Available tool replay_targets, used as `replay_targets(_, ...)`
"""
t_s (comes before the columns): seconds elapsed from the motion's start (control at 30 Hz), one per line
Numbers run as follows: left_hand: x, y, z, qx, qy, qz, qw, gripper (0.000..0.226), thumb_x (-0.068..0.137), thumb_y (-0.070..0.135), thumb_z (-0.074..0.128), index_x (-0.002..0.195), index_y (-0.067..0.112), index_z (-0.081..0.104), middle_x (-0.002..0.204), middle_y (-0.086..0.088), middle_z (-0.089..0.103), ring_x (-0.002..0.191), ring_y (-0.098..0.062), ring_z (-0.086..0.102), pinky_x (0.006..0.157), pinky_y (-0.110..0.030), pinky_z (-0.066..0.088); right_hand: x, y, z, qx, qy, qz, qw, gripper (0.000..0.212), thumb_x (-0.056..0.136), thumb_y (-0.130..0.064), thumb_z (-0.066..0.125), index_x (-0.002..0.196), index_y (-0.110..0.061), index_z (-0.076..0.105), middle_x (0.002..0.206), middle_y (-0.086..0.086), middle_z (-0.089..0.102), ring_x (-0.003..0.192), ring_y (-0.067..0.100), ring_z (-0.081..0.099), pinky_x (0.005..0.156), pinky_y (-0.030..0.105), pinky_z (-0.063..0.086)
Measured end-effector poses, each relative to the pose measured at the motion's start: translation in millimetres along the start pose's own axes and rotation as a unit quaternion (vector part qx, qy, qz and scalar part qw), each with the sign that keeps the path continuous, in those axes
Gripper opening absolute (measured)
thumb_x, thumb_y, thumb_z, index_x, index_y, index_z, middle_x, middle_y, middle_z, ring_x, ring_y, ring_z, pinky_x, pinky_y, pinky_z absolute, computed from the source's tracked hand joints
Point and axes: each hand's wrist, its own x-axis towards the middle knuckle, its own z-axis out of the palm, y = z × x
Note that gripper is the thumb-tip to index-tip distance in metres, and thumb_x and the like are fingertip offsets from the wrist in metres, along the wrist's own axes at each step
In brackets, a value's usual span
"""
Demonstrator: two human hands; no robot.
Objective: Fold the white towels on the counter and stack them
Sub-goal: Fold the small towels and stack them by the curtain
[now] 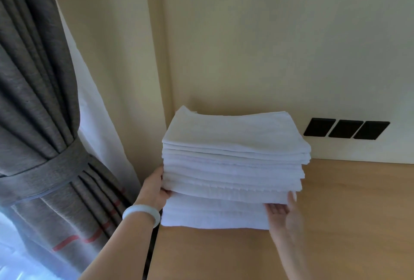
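Pressing against the right end of the towel stack [233,167] with straight fingers [292,200] held close together, palm of the right hand [283,214] turned to the cloth, thumb at a seam low among the layers. Touching the left end with the left hand [153,190], thumb laid on the front edge; remaining fingers hidden behind the cloth, spread or curled not determinable. Ringed at the left wrist by a smooth, pale, rounded bracelet [143,213]. Stacked as soft white rectangular folds, edges slightly uneven, on the matte wooden counter [336,223], at its rear left corner beside the cream wall [268,44]. Flanked left by a pleated grey curtain [33,100] cinched with a band [44,176]; right by three flat black rectangular plates [346,129].
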Motion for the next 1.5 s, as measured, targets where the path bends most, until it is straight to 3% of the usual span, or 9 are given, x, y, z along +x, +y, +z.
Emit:
replay_targets(0.17,-1.6,6.6,-3.4,-0.012,-0.018,-0.016,1.000,0.010,0.097,0.015,0.059,0.101,0.011,0.067,0.101,-0.011,0.069,0.099,-0.029,0.063,0.097,-0.050,0.049,-9.0,53.0,6.8,-0.026,-0.067,0.073,0.995,0.104,0.014,-0.003,0.098,0.112,-0.010,0.065,0.108,0.011,0.072,0.103,0.024,0.069,0.092,0.041,0.054)
replay_targets(0.4,-0.4,20.6,-3.0,0.074,-0.039,-0.004,0.996,0.013,0.096,0.014,0.060,0.103,0.006,0.068,0.107,-0.015,0.070,0.102,-0.031,0.063,0.093,-0.047,0.051,-5.8,87.3,28.2,-0.100,-0.067,0.157,0.980,0.041,0.084,0.007,0.062,0.123,-0.003,0.061,0.120,0.019,0.068,0.114,0.031,0.064,0.097,0.050,0.051)
replay_targets(0.63,1.5,19.5,-9.2,0.128,-0.047,0.058,0.989,0.018,0.091,0.013,0.063,0.104,0.004,0.072,0.102,-0.020,0.071,0.091,-0.032,0.065,0.080,-0.042,0.052,0.8,88.1,24.7,-0.103,-0.067,0.146,0.982,0.029,0.088,0.010,0.057,0.111,-0.007,0.064,0.104,0.015,0.074,0.093,0.029,0.072,0.078,0.055,0.056)
replay_targets(1.0,10.3,-13.8,-45.5,0.087,0.032,0.060,0.994,0.011,0.096,0.009,0.057,0.099,0.004,0.067,0.079,-0.008,0.069,0.072,-0.023,0.061,0.071,-0.036,0.052,-2.3,80.8,22.6,-0.192,-0.071,0.161,0.965,0.025,0.087,0.020,0.052,0.100,0.003,0.065,0.100,0.022,0.071,0.088,0.032,0.072,0.078,0.046,0.059)
replay_targets(1.13,14.9,-19.9,-46.4,0.086,0.155,-0.020,0.984,0.027,0.097,-0.001,0.044,0.071,0.005,0.050,0.067,-0.008,0.051,0.058,-0.020,0.048,0.052,-0.028,0.046,-10.9,66.7,11.4,-0.380,-0.069,0.185,0.904,0.035,0.084,0.031,0.036,0.100,0.014,0.061,0.096,0.028,0.069,0.090,0.038,0.067,0.071,0.043,0.062)
replay_targets(1.23,-8.6,-46.2,-33.6,0.268,0.034,-0.115,0.956,0.029,0.091,-0.013,0.038,0.072,-0.004,0.059,0.077,-0.017,0.065,0.062,-0.028,0.061,0.052,-0.030,0.053,-17.0,60.6,7.1,-0.549,-0.096,0.106,0.823,0.042,0.086,0.024,0.030,0.092,0.010,0.069,0.089,0.021,0.074,0.084,0.032,0.071,0.075,0.039,0.061)
replay_targets(1.33,-16.1,-42.4,-9.1,0.403,-0.097,-0.061,0.908,0.036,0.090,-0.015,0.042,0.079,0.002,0.072,0.082,-0.005,0.076,0.077,-0.019,0.072,0.071,-0.025,0.058,-7.8,37.8,14.2,-0.615,-0.107,-0.018,0.781,0.039,0.091,0.014,0.038,0.085,0.001,0.074,0.081,0.011,0.076,0.079,0.020,0.072,0.069,0.023,0.056)
replay_targets(1.43,7.7,-13.8,-13.1,0.391,-0.092,-0.041,0.915,0.049,0.096,-0.008,0.042,0.064,0.005,0.076,0.081,-0.013,0.076,0.069,-0.016,0.073,0.069,-0.023,0.054,14.7,-1.9,-4.5,-0.610,-0.038,-0.063,0.789,0.033,0.091,0.013,0.041,0.085,0.004,0.072,0.084,0.014,0.075,0.082,0.020,0.071,0.066,0.019,0.053)
replay_targets(1.5,20.4,-11.3,-21.7,0.441,-0.060,-0.019,0.895,0.048,0.097,-0.004,0.046,0.059,0.004,0.075,0.080,-0.015,0.075,0.065,-0.014,0.072,0.072,-0.026,0.055,23.2,-18.4,-28.8,-0.666,0.002,-0.045,0.745,0.024,0.092,0.004,0.050,0.082,-0.002,0.071,0.092,0.013,0.072,0.090,0.027,0.067,0.080,0.034,0.055)
